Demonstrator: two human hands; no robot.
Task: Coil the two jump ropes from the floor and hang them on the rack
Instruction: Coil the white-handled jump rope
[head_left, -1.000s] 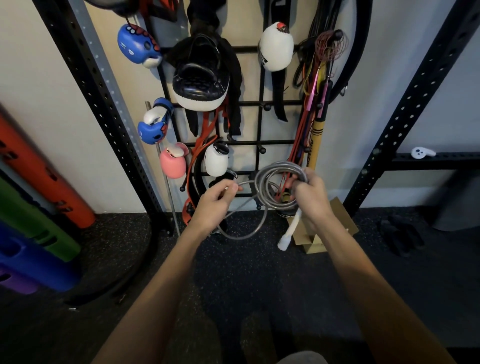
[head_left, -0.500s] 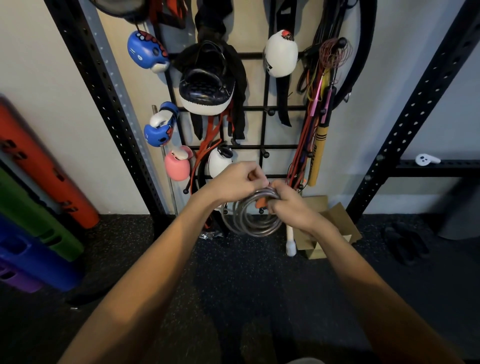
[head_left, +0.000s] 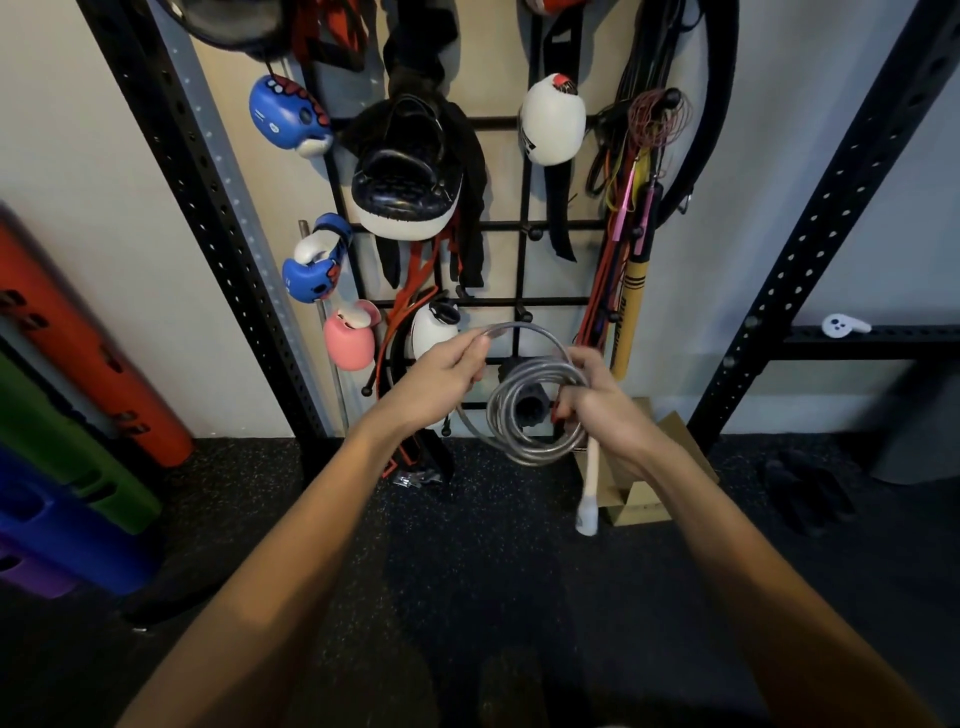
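Note:
A clear grey jump rope (head_left: 524, 453) is wound into a small coil in front of the black wire rack (head_left: 524, 260). My right hand (head_left: 597, 405) grips the coil on its right side. One white handle (head_left: 588, 499) dangles below that hand. My left hand (head_left: 447, 374) pinches a loose loop of the same rope and holds it arched over the top of the coil. Other thin ropes (head_left: 623, 208) hang on the rack's right side. I see no second jump rope on the floor.
Boxing gloves (head_left: 288, 119), a black pad (head_left: 405, 176) and straps fill the rack's pegs. Black perforated uprights (head_left: 208, 208) flank it. Coloured foam blocks (head_left: 78, 415) lean at the left. A cardboard box (head_left: 639, 499) sits on the dark rubber floor under the rack.
My left hand has pulled away from my right and drawn a fresh loop up over the coil. The coil stays in my right hand, slightly lower than before.

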